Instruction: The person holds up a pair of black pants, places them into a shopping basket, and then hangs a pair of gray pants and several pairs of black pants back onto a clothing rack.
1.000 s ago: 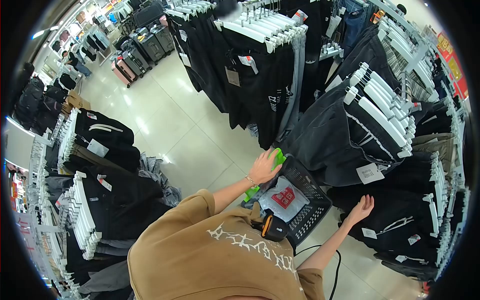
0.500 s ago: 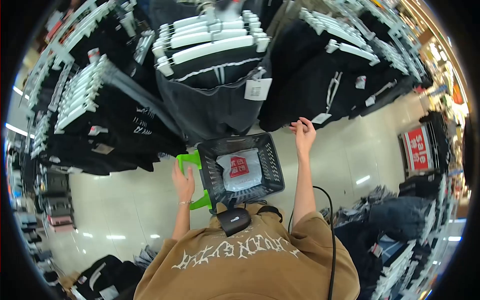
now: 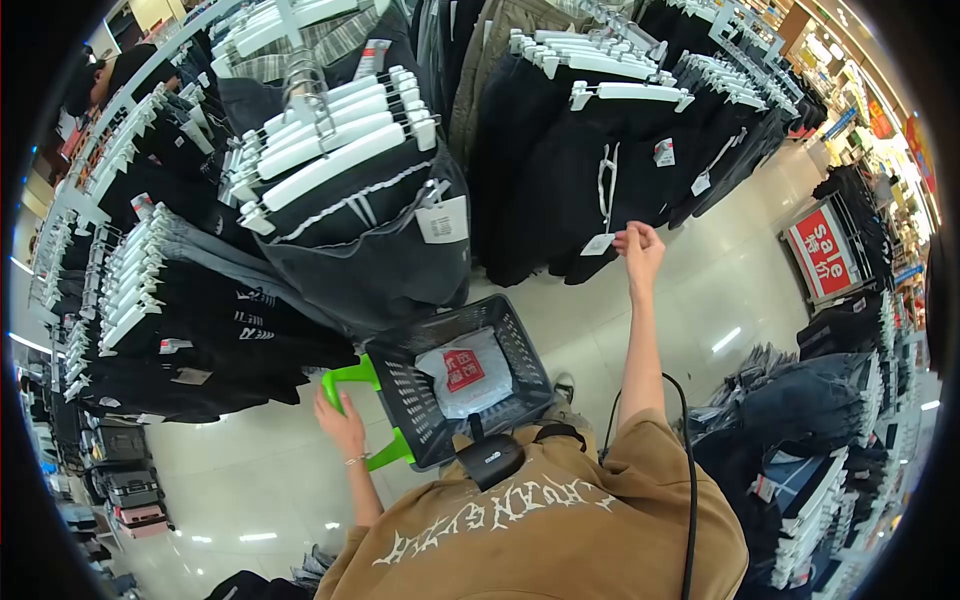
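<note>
One camera, worn on the person's head, faces forward and steeply down, looking into the basket from above. Nearest the lens is the shirt, spread wide on the near side of the basket. The left hand, left of the basket, and the right hand, beyond it to the right, are both within view. Past the basket, hangers are seen from above. The round, wide picture stretches to suitcases far left of the basket and a sale sign far right, its edges bending into black corners.

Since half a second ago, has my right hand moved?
Yes, rightward: your right hand, earlier left of the nearest white tag, is now right of it.
</note>
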`<state>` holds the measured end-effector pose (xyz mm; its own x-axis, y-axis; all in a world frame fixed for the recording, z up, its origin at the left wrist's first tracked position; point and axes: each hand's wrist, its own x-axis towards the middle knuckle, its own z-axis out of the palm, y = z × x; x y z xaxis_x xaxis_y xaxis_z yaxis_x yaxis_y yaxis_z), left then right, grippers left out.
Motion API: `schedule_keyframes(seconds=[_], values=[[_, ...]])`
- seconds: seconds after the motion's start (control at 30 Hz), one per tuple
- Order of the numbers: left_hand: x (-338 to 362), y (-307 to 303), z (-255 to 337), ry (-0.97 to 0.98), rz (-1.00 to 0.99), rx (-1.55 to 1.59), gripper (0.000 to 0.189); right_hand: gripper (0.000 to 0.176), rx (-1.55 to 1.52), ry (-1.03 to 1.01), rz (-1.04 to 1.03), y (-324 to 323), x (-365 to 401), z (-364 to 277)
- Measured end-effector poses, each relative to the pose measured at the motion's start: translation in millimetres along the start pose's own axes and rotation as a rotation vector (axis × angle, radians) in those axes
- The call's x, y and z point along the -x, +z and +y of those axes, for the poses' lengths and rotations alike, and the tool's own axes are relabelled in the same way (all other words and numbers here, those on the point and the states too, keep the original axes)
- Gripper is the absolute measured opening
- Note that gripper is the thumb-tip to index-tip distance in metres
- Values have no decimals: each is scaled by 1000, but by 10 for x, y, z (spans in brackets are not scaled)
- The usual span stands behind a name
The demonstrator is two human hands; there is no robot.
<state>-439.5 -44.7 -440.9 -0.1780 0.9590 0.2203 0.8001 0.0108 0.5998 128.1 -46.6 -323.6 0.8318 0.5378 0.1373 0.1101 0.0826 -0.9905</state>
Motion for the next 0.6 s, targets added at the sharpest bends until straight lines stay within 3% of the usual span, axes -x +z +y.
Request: schedule_keyframes(seconds=[0.1, 0.17, 0.23, 0.3, 0.37, 0.4, 0.6], values=[[26, 49, -76, 24, 130, -20, 49, 25, 29, -17, 8, -111, -523, -104], [73, -5, 82, -21, 203, -20, 46, 36, 121, 113, 11, -84, -880, -306], [270, 51, 406, -71, 281, -23, 44, 55, 111, 167, -49, -22, -1314, -292], [395, 166, 754, -92, 438, -8, 39, 64, 166, 233, -88, 81, -1679, -306], [547, 337, 1349, -87, 428, -23, 37, 68, 184, 285, -135, 120, -1969, -261], [643, 431, 1657, -77, 417, -13, 36, 64, 178, 364, -139, 134, -2060, -260], [674, 891, 2864, 26, 312, 261, 22, 40, 124, 360, -372, -55, -2336, 77]])
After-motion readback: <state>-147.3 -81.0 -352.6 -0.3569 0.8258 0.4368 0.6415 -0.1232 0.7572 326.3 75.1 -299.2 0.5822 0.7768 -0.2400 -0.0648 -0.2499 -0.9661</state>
